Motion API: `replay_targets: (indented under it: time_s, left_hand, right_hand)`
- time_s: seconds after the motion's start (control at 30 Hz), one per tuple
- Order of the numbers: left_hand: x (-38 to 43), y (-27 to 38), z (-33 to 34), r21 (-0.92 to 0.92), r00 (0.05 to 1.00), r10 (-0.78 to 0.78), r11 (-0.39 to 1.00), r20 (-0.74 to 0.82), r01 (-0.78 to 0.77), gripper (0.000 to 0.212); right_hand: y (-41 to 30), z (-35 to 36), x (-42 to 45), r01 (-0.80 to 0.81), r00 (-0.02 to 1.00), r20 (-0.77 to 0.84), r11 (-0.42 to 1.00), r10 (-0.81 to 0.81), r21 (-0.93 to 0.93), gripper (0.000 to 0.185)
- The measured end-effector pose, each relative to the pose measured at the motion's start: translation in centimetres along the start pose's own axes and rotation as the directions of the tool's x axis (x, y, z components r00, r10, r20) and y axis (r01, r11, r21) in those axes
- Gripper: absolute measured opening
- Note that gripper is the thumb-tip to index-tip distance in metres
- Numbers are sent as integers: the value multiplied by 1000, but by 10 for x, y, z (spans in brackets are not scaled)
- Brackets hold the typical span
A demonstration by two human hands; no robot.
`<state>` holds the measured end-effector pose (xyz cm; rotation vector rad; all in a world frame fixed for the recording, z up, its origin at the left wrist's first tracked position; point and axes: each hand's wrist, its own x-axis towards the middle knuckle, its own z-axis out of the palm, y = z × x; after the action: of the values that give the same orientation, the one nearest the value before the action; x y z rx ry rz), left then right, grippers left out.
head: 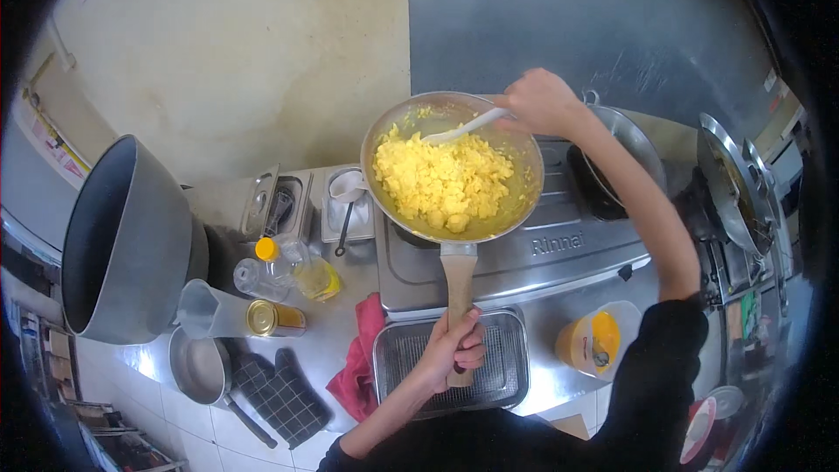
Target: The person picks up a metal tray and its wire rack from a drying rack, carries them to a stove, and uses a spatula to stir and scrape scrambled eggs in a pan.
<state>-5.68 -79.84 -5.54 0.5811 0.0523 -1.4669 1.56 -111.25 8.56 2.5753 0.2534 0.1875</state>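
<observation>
My left hand (453, 353) grips the wooden handle of a frying pan (459, 275), which is lifted over the near left part of a steel gas stove (557, 242). Yellow scrambled eggs (446, 177) lie heaped in the pan, and bits of egg cling to its inner wall. With my right hand (534, 99) at the pan's far right rim, I hold a white spatula (468, 126). Its blade touches the top of the eggs. Below the pan handle is a wire rack in a metal tray (518, 367).
Left stand a large grey pot (141, 242), an oil bottle (318, 278), a can (275, 318), a small pan (200, 367) and a checked oven mitt (285, 400). A red cloth (360, 360) touches the tray. Right are a jug of orange liquid (583, 344) and another pan (629, 137).
</observation>
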Motion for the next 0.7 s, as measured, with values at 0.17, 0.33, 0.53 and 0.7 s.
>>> replay_targets:
  time_s: [0.17, 0.33, 0.53, 0.7]
  left_hand:
    - [-1, 1, -3, -35, 1000, 19, 999, 5, -19, 14]
    - [1, -2, -1, -35, 1000, 20, 999, 11, -20, 15]
    - [2, -4, -1, -53, 999, 49, 997, -15, -49, 12]
    - [1, -4, -2, -68, 998, 50, 996, -24, -51, 12]
  right_hand:
    - [-54, -37, -39, 99, 994, 54, 984, -91, -149, 8]
    - [-108, -31, -31, 315, 944, 189, 908, -270, -277, 4]
    - [-82, 27, 4, -158, 987, -48, 927, 151, -339, 4]
    - [-47, -48, -54, -295, 953, 47, 954, 298, -50, 7]
